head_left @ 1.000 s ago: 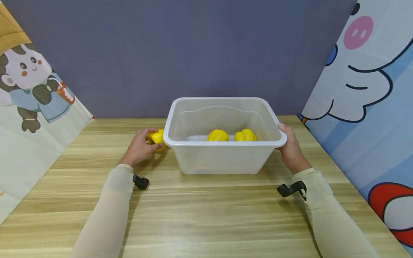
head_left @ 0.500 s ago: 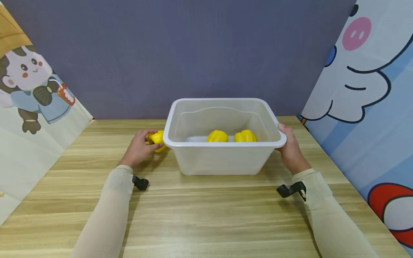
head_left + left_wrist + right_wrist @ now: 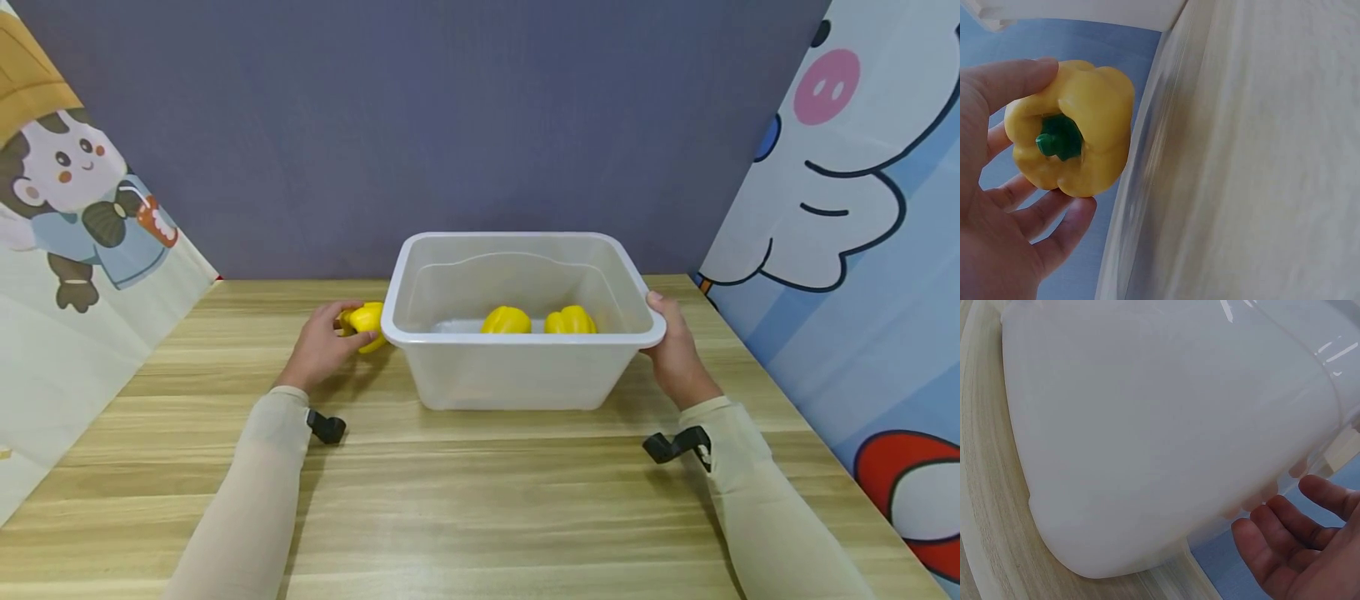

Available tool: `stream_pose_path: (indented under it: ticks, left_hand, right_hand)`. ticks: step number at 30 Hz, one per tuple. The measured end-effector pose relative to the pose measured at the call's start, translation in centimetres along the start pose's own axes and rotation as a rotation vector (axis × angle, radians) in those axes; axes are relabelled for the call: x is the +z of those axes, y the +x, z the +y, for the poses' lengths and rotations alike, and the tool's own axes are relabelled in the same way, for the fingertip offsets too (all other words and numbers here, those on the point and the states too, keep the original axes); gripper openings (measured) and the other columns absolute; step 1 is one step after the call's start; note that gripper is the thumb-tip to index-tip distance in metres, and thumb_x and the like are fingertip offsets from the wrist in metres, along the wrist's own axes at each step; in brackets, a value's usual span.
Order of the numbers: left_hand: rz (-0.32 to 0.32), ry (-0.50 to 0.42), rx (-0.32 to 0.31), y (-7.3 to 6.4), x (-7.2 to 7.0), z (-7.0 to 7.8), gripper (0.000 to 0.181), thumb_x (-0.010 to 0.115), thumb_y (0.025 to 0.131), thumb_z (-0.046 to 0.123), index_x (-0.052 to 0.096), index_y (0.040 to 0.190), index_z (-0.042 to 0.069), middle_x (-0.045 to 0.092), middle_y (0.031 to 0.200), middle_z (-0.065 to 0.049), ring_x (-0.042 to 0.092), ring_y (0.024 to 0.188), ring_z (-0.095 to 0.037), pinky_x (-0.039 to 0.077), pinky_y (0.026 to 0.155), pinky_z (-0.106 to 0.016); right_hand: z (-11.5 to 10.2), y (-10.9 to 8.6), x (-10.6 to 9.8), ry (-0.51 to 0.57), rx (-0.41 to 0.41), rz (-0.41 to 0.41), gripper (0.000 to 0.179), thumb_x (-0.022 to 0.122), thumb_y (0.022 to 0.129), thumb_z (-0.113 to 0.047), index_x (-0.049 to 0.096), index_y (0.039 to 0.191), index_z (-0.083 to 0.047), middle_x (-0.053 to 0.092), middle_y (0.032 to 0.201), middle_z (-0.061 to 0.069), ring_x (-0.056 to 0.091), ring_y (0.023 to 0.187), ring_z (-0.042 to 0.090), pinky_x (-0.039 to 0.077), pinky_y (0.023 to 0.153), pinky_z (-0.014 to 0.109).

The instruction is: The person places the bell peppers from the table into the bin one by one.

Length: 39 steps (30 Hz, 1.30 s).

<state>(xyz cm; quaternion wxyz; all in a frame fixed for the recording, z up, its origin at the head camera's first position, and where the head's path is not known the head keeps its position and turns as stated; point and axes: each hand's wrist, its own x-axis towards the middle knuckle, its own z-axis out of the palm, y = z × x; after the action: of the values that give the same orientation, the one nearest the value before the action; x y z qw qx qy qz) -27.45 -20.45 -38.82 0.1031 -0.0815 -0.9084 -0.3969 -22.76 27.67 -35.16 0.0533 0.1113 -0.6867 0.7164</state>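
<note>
My left hand (image 3: 318, 346) holds a yellow bell pepper (image 3: 367, 317) beside the left end of a white plastic bin (image 3: 517, 375). In the left wrist view, thumb and fingers lie around the pepper (image 3: 1102, 122), and its green stem faces the camera. The bin's rim hides part of the pepper in the head view. At the other end, my right hand (image 3: 677, 354) grips the bin's rim, thumb on top. The right wrist view shows its fingertips (image 3: 1260, 519) against the bin's wall (image 3: 1129, 437). Inside the bin lie two yellow bell peppers, one left (image 3: 507, 320) and one right (image 3: 570, 320).
The bin stands on a wood-grain table (image 3: 480, 508). A plain dark grey-blue wall (image 3: 480, 117) rises behind it. Printed cartoon panels flank the table on the left (image 3: 82, 192) and right (image 3: 855, 200). Each sleeve carries a black wrist mount, left (image 3: 327, 427) and right (image 3: 675, 444).
Everything sits slightly lower in the head view, as the camera has tilted a little. Both hands keep the same holds on the pepper and the bin.
</note>
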Motion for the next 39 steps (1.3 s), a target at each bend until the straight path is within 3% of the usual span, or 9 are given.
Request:
stream_pose_path:
  ticks: [12, 23, 34, 39]
  left_hand:
    - [0.024, -0.044, -0.05, 0.0, -0.1, -0.2, 0.067, 0.071, 0.077, 0.048, 0.049, 0.133, 0.017, 0.039, 0.134, -0.012, 0.046, 0.111, -0.035, 0.046, 0.085, -0.048]
    - [0.035, -0.17, -0.095, 0.0, -0.5, 0.7, 0.063, 0.071, 0.079, 0.044, 0.047, 0.133, 0.023, 0.036, 0.139, -0.004, 0.045, 0.116, -0.03, 0.048, 0.082, -0.043]
    - [0.063, -0.25, -0.078, -0.1, -0.7, 1.1, 0.065, 0.07, 0.077, 0.05, 0.048, 0.132, 0.022, 0.043, 0.134, 0.001, 0.049, 0.111, -0.024, 0.05, 0.08, -0.037]
    - [0.06, -0.327, -0.085, 0.0, -0.7, 1.1, 0.064, 0.07, 0.078, 0.046, 0.047, 0.132, 0.019, 0.045, 0.13, -0.004, 0.052, 0.11, -0.025, 0.05, 0.082, -0.035]
  right_hand:
    - [0.1, -0.2, 0.0, -0.01, -0.004, -0.005, 0.052, 0.031, 0.096, -0.05, 0.055, 0.114, -0.007, 0.058, 0.103, 0.005, 0.051, 0.09, 0.017, 0.038, 0.077, 0.034]
    - [0.2, -0.2, 0.0, 0.001, -0.005, -0.001, 0.052, 0.032, 0.096, -0.05, 0.054, 0.115, -0.007, 0.058, 0.103, 0.005, 0.051, 0.091, 0.017, 0.037, 0.078, 0.035]
    - [0.2, 0.0, 0.0, 0.01, -0.01, -0.008, 0.053, 0.032, 0.096, -0.05, 0.053, 0.117, -0.006, 0.058, 0.104, 0.005, 0.051, 0.092, 0.017, 0.038, 0.078, 0.034]
    - [0.1, 0.0, 0.0, -0.002, -0.011, -0.013, 0.055, 0.031, 0.096, -0.05, 0.053, 0.118, -0.005, 0.058, 0.104, 0.006, 0.051, 0.092, 0.018, 0.038, 0.077, 0.034]
